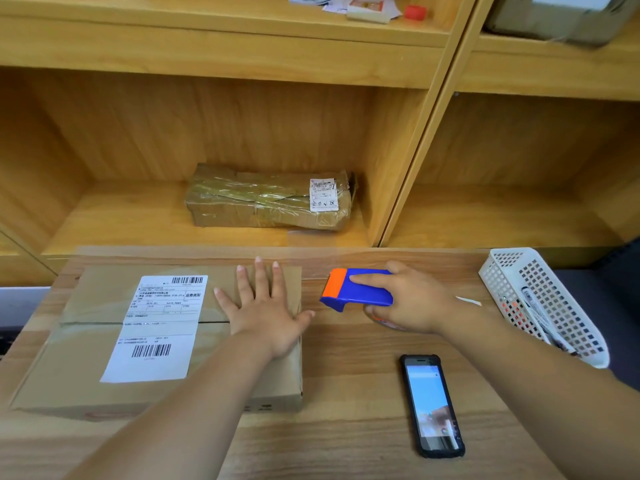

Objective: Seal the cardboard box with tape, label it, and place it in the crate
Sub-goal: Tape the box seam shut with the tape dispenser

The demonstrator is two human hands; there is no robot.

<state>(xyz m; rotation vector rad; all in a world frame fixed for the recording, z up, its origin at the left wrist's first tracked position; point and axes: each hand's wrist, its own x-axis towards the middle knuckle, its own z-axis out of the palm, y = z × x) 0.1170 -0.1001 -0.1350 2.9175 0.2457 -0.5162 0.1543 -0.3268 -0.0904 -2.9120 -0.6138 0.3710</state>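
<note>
Lying flat on the counter (346, 375), left side: one cardboard box (86, 368), carrying one white label (159, 327) with two barcodes. Pressing on its right end, fingers straight and spread: the left hand (263, 306). Gripping one blue-and-orange tape dispenser (356, 289) just right of the box, fingers curled round it: the right hand (408, 303). Lying nearer: one phone (431, 405), screen lit. Sitting at the right edge: one white basket (498, 268). Lying on the shelf (138, 220) behind: one taped parcel (266, 199).

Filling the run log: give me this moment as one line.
step: taping | left hand: flat on box | right hand: grips dispenser beside box | label: on box
</note>
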